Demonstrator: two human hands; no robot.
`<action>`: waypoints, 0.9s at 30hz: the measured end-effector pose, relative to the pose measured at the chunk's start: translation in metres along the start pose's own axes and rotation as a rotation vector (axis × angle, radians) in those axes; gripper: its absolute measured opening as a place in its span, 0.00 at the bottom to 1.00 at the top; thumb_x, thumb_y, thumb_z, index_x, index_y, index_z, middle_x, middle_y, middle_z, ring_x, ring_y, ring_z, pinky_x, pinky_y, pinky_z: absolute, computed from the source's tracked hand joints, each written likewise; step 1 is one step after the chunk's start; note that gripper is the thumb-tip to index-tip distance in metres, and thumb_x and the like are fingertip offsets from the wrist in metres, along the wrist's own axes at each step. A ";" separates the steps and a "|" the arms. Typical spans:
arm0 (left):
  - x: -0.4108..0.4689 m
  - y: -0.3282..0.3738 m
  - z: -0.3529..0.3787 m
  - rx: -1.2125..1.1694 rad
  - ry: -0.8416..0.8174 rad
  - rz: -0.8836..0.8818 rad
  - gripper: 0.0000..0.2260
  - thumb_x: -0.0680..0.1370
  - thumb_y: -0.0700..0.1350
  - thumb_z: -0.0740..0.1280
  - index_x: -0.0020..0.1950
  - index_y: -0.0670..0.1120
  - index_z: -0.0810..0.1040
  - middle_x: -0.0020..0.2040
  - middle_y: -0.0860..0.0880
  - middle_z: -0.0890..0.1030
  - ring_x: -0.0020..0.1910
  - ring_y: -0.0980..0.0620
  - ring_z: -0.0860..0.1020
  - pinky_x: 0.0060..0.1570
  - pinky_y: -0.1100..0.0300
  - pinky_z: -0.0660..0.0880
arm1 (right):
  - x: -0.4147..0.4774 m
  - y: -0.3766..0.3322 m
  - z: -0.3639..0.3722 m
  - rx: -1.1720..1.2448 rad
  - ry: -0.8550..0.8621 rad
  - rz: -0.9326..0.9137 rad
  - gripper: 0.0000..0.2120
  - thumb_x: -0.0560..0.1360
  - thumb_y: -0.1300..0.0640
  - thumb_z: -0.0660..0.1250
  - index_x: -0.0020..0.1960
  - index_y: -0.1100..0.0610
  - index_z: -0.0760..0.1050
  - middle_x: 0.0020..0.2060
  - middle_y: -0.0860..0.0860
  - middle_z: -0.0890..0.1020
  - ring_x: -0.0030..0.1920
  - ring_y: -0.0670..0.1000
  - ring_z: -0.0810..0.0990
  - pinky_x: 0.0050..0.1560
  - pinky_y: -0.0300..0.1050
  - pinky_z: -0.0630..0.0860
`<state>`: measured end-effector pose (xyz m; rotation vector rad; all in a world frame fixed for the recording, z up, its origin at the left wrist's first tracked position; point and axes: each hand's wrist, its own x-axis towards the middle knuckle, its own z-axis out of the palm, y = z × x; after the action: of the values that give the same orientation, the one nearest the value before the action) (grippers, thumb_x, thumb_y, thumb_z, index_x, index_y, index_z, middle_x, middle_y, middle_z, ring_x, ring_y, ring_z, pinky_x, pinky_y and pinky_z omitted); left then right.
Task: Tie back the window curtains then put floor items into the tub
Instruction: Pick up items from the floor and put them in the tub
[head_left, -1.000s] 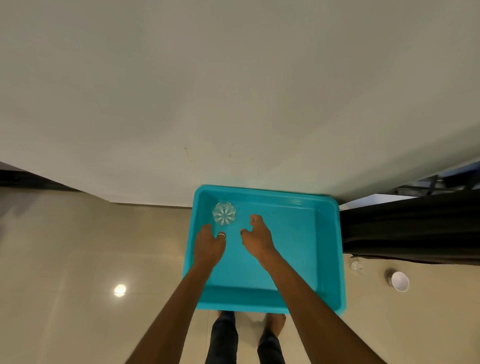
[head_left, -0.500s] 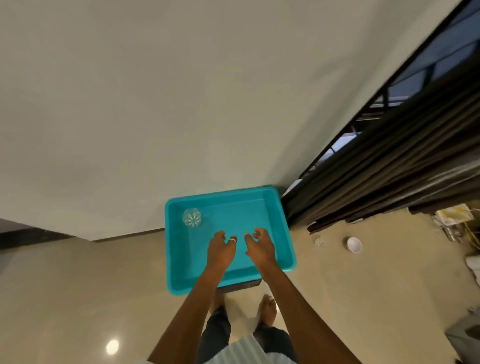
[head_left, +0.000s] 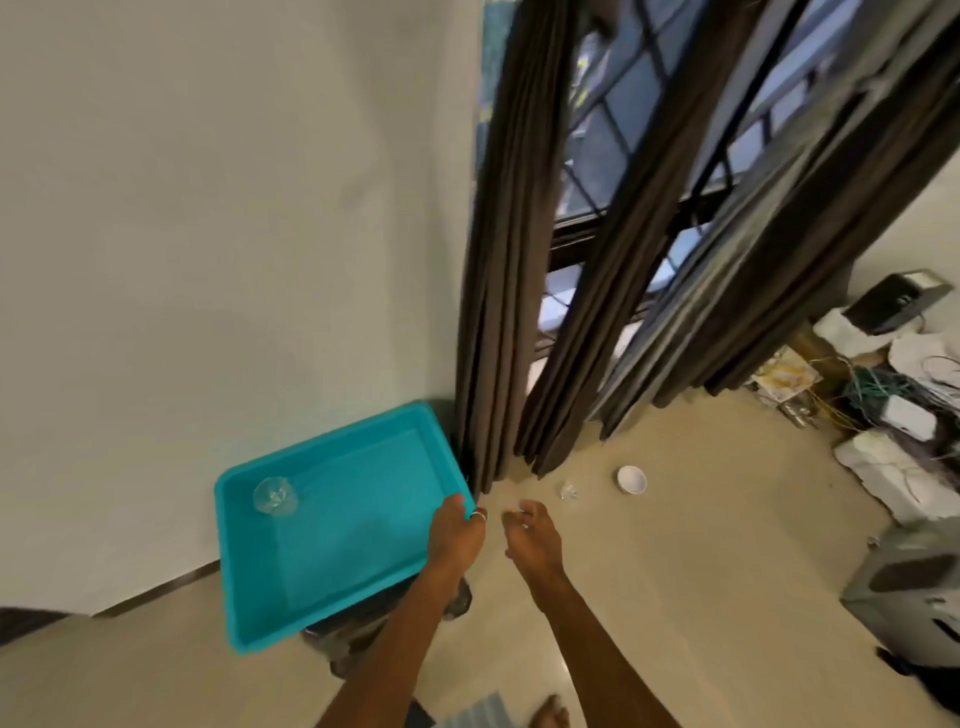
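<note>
A turquoise tub (head_left: 249, 613) stands by the wall with a clear glass (head_left: 274, 496) lying in its far left corner. My left hand (head_left: 457, 532) hovers over the tub's right edge, fingers loosely curled and holding nothing. My right hand (head_left: 532, 535) is over the bare floor just right of it, also loosely curled and empty. On the floor beyond lie a small clear glass (head_left: 569, 490) and a white bowl (head_left: 632, 478). Dark brown curtains (head_left: 506, 291) hang in gathered bunches down to the floor in front of the window.
A pile of white boxes, cables and a black device (head_left: 893, 364) fills the right side. A grey box (head_left: 914, 592) sits at the lower right. The tub rests on a dark stand (head_left: 358, 639). My bare foot (head_left: 550, 719) shows at the bottom.
The view has swung right and up, bringing the curtains and window into sight. Both hands have moved off the tub's inside toward its right edge and the floor.
</note>
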<state>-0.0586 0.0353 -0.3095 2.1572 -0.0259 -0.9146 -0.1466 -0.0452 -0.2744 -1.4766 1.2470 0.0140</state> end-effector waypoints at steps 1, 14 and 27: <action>-0.009 0.013 0.015 0.013 0.014 0.038 0.20 0.79 0.51 0.65 0.68 0.45 0.72 0.64 0.44 0.78 0.59 0.42 0.80 0.59 0.45 0.78 | 0.000 0.010 -0.019 0.018 0.018 0.004 0.19 0.79 0.50 0.66 0.68 0.53 0.71 0.57 0.52 0.79 0.56 0.53 0.80 0.61 0.55 0.80; -0.066 0.111 0.168 -0.093 -0.074 0.030 0.18 0.80 0.48 0.65 0.69 0.48 0.72 0.62 0.44 0.80 0.59 0.44 0.80 0.57 0.48 0.80 | 0.021 0.064 -0.187 0.283 0.157 0.046 0.15 0.75 0.47 0.68 0.59 0.48 0.72 0.49 0.51 0.81 0.53 0.54 0.81 0.61 0.58 0.78; 0.011 0.172 0.254 -0.207 -0.167 -0.076 0.25 0.74 0.51 0.65 0.70 0.45 0.72 0.64 0.40 0.79 0.57 0.41 0.81 0.56 0.47 0.81 | 0.110 0.042 -0.266 0.038 0.180 0.058 0.12 0.76 0.45 0.65 0.53 0.51 0.78 0.50 0.53 0.83 0.54 0.57 0.82 0.59 0.59 0.79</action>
<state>-0.1620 -0.2536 -0.3130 1.8977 0.0663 -1.0909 -0.2854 -0.3007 -0.2779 -1.4323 1.4277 -0.1057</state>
